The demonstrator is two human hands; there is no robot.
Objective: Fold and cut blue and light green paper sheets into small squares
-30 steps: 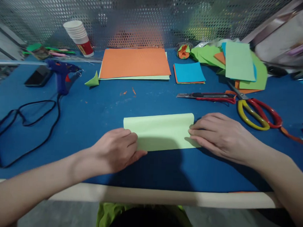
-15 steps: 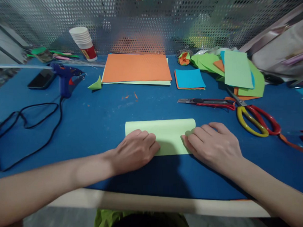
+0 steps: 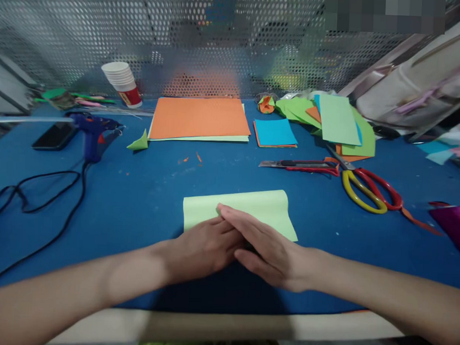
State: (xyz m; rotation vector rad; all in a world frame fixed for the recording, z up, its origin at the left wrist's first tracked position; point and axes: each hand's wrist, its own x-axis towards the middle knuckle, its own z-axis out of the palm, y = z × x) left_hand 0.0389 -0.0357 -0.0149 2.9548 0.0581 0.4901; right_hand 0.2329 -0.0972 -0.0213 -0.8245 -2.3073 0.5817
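A light green sheet of paper [image 3: 268, 206] lies in front of me on the blue tabletop, bent over into a rounded, uncreased fold along its far side. My left hand [image 3: 208, 244] holds its near edge down, with the fingers bent and partly covered. My right hand [image 3: 263, 246] reaches over the fingers of the left one. Its fingers are stretched out together, with the thumb apart, and the fingertips rest near the middle of the paper. The paper's right near corner pokes out beside my right wrist.
Beyond the paper lie a utility knife [image 3: 301, 166], scissors [image 3: 365, 192], blue square sheets [image 3: 275, 132] and orange sheets [image 3: 201, 118]. A glue gun [image 3: 91, 135] with a black cord, a phone [image 3: 55, 136] and stacked paper cups [image 3: 123, 83] stand left. Green paper pieces [image 3: 339, 121] lie at back right.
My right hand has left the paper's right end and moved left onto my left hand, its fingers straightening. The paper's right near corner has come free. The view has shifted slightly.
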